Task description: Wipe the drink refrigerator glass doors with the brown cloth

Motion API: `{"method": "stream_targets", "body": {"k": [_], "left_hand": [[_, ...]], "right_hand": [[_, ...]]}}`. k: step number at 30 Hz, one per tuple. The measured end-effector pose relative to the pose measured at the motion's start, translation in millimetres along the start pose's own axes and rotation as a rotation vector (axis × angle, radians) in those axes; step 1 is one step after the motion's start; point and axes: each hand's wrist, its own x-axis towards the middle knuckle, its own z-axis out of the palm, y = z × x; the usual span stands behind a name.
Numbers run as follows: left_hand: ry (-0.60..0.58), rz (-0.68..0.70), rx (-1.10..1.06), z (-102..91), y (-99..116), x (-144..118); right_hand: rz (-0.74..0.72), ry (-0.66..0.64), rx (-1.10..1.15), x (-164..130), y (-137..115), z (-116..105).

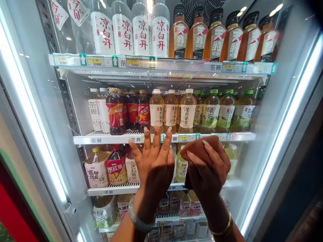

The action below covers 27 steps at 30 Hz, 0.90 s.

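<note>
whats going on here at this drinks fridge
A person stands at a glass-fronted drinks cooler, both hands raised against the glass door. The left hand is spread flat, fingers up. The right hand presses a brown cloth to the glass in a closed grip. Behind the glass, bottled teas and other drinks fill the shelves, with price tags on the shelf edges.

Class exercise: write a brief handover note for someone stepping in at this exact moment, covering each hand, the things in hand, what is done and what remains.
Left hand: open, flat, fingers spread against the clear glass door of the drinks fridge.
Right hand: pressing a folded brown cloth to the same glass.
Done: cannot tell how much glass has been wiped.
Left: cannot tell; reflections show across the glass.
</note>
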Motion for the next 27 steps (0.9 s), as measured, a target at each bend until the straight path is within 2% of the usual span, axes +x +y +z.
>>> {"method": "stream_targets", "body": {"k": [2, 5, 8, 11, 15, 17, 19, 23, 25, 27], "left_hand": [[0.019, -0.020, 0.011, 3.4, 5.6, 1.5], [0.026, -0.024, 0.016, 5.3, 9.2, 2.6], [0.015, -0.028, 0.017, 5.7, 9.2, 1.0], [0.029, 0.022, 0.010, 7.4, 9.7, -3.0], [0.024, 0.107, 0.006, 11.1, 13.1, -7.1], [0.032, 0.126, 0.010, 12.1, 14.4, -7.7], [0.039, 0.127, 0.004, 12.2, 14.9, -7.9], [0.037, 0.107, 0.000, 12.0, 15.6, -9.1], [0.040, 0.090, 0.003, 12.7, 17.1, -9.7], [0.050, 0.073, 0.009, 14.1, 19.5, -9.8]], "right_hand": [[0.024, 0.049, 0.020, 9.5, 0.3, 6.3], [0.052, 0.064, 0.029, 19.1, -12.0, 13.4], [0.009, -0.012, 0.044, 12.3, -17.9, 8.1], [-0.020, -0.070, 0.063, 3.1, -4.9, -3.4], [0.071, 0.047, -0.011, 16.6, 15.6, -3.7], [0.100, 0.100, -0.033, 29.0, 14.5, 3.4], [0.094, 0.098, -0.016, 35.0, 6.5, 9.5], [0.018, -0.045, 0.088, 17.8, -3.1, 4.1], [-0.008, -0.078, 0.119, 5.5, 4.4, -4.5], [-0.003, -0.049, 0.099, 1.4, 17.1, -11.2]]}}
